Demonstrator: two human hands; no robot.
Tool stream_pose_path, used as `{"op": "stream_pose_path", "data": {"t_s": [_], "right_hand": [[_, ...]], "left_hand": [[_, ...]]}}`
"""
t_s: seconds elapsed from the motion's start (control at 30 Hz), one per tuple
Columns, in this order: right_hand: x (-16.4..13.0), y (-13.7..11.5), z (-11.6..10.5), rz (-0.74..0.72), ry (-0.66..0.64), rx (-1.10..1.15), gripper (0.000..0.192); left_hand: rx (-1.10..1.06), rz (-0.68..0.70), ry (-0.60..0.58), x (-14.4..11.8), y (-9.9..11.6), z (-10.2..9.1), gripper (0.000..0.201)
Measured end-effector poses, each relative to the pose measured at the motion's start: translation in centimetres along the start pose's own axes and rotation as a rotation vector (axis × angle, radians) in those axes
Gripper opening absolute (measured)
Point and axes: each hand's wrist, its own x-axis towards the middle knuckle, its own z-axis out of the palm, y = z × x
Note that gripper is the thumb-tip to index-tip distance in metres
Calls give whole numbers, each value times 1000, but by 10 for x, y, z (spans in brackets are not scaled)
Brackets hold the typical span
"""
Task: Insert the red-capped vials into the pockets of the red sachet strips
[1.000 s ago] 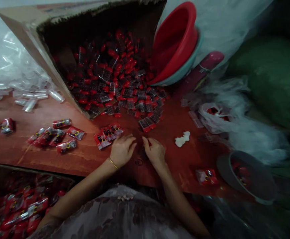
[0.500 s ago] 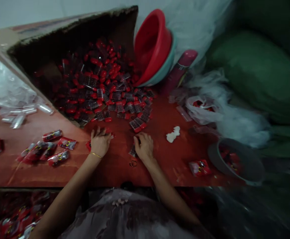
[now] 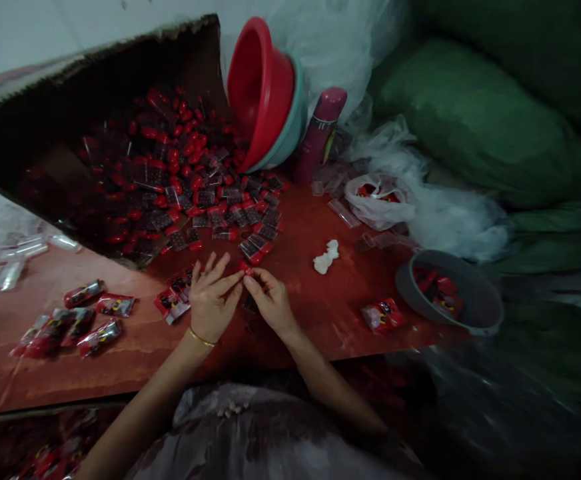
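Over the red table top, my left hand (image 3: 216, 297) and my right hand (image 3: 272, 301) meet at the fingertips. Between them is a small red piece (image 3: 247, 270), mostly hidden by the fingers. My left thumb and index finger pinch at it while the other left fingers are spread. My right thumb and index finger close on it from the other side. Beside my left hand lie red printed packets (image 3: 173, 299), partly covered by it. Just beyond the hands are clear, dark-dotted pieces with red ends (image 3: 255, 248). A dark piece beneath my right hand is mostly hidden.
A tipped cardboard box (image 3: 95, 67) spills many red-ended pieces. Red and teal basins (image 3: 263, 100) lean beside a spray can (image 3: 320, 130). Packets (image 3: 99, 337) lie left. A grey bowl (image 3: 475, 293), white lump (image 3: 326, 257) and plastic bags (image 3: 450, 220) are right.
My hands have lifted from the table and come together at the small red piece. Packets beside my left hand are more exposed. The whole view has shifted and tilted.
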Motion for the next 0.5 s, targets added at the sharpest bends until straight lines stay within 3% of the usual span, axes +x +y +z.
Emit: {"op": "stream_pose_path", "data": {"t_s": [0.13,0.23,0.33,0.43,0.5], "right_hand": [[-2,0,4,102,51,180,19],[-6,3,6,145,81,203,18],[-12,3,8,170,35,242,17],[-15,1,10,203,39,278,17],[-17,0,12,211,58,277,17]], "left_hand": [[-193,-118,-55,-9,8,4,34],[-548,-442,-82,-9,10,5,48],[-897,-780,-109,-4,10,4,43],[-1101,-1018,-156,-1,11,3,43],[-1151,-1104,-200,-2,11,4,40]]}}
